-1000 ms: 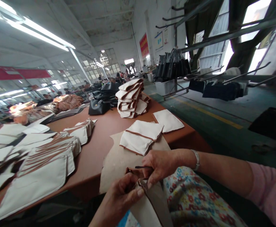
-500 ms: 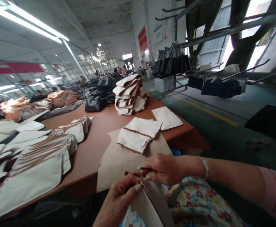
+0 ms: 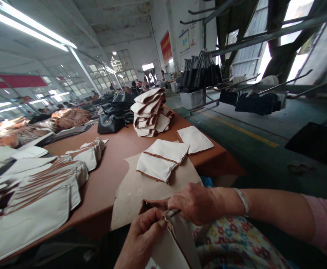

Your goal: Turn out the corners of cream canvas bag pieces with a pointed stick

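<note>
My left hand (image 3: pixel 145 233) is closed, thumb and fingers pinching the edge of a cream fabric piece (image 3: pixel 169 248) with brown trim, which hangs over my lap. My right hand (image 3: pixel 194 203) is curled just right of it, around a slim dark tool (image 3: pixel 175 213). Only a short part of the tool shows, against the trimmed edge near my left fingertips, so its kind is unclear. A brown flap (image 3: pixel 155 203) of the piece stands up behind my fingers. Beyond my hands, a cream trimmed panel (image 3: pixel 162 158) lies on a beige sheet (image 3: pixel 130 196).
The brown-covered table (image 3: pixel 115 145) bears a fanned row of cream panels (image 3: pixel 45 209) at left, a stack of folded panels (image 3: pixel 149 112) and a black bag (image 3: pixel 110 123) behind. Another panel (image 3: pixel 195 140) lies near the right edge. A rack with black bags (image 3: pixel 201 73) stands beyond.
My right hand has turned and lowered slightly, bringing the dark tool down to the trimmed edge. More of the brown flap shows. The view has shifted a little.
</note>
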Available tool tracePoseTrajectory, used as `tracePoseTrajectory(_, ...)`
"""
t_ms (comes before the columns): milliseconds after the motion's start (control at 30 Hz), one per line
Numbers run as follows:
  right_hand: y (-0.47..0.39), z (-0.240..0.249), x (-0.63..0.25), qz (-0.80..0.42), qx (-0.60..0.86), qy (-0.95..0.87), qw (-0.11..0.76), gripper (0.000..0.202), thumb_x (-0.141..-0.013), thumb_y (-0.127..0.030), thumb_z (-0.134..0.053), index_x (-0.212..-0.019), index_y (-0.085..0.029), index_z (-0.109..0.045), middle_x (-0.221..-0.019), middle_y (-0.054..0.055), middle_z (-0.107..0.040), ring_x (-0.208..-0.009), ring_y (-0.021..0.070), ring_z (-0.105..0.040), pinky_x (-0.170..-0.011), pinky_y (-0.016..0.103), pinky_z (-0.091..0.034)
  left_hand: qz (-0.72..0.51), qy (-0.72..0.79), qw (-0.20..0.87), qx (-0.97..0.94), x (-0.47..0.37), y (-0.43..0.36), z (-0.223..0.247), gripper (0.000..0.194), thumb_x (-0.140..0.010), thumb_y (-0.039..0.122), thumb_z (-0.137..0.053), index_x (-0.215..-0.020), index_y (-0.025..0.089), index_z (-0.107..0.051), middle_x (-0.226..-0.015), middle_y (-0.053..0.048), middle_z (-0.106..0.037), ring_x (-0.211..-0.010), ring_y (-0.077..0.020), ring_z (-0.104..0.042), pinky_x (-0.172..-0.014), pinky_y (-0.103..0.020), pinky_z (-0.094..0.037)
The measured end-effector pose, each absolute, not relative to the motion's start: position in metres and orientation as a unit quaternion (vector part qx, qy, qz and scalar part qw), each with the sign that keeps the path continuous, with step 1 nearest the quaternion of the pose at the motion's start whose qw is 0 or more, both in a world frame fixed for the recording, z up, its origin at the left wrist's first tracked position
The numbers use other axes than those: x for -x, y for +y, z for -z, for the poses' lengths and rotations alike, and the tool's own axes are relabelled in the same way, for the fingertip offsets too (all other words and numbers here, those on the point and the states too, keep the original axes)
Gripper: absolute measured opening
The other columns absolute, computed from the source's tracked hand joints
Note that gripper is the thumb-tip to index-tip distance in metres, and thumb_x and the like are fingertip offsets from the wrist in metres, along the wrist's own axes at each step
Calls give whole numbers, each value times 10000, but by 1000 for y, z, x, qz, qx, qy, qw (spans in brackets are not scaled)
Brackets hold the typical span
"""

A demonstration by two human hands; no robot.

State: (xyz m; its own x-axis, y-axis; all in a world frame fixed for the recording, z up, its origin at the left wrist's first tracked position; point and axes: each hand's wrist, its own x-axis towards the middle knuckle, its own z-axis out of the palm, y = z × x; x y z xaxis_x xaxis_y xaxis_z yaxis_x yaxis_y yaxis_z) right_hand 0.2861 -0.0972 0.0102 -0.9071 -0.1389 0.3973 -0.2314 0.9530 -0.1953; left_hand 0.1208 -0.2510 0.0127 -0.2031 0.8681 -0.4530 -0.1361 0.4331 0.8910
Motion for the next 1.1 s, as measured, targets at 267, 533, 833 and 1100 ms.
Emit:
tracePoseTrajectory(267,-100,-20,-286,-533,48,-835,130,200,-911,-223,-475,-961,-91,-616,-759,19,-593,-645,95,-501,-595,187,-412,-433,644,563,-284,-125,-252,-13,358,-642,466,-771,-748,135,-682,-561,19,-551,-469,-79,-444,-467,-181,-292)
tracePoseTrajectory(533,-97,-23,-288,-512,75,-839,167,209,-922,-225,-482,-1022,-96,-612,-777,22,-610,-649,98,-519,-617,194,-427,-468,645,552,-246,-128,-254,-15,322,-633,437,-773,-720,140,-684,-569,-5,-609,-465,-99,-495,-462,-188,-328)
tracePoseTrajectory(833,-101,-29,-295,-355,-8,-915,193,199,-784,-172,-547,-963,-108,-604,-779,69,-669,-644,149,-599,-582,227,-425,-484,637,559,-219,-131,-255,-17,277,-621,404,-781,-676,157,-670,-515,14,-592,-418,-91,-488,-436,-181,-301)
tracePoseTrajectory(1100,-102,-37,-304,-255,19,-945,205,308,-970,-289,-359,-1090,-82,-553,-965,156,-648,-816,201,-585,-673,289,-431,-496,617,572,-216,-131,-255,-13,281,-624,356,-779,-787,131,-740,-590,-52,-687,-467,-135,-578,-479,-200,-390)
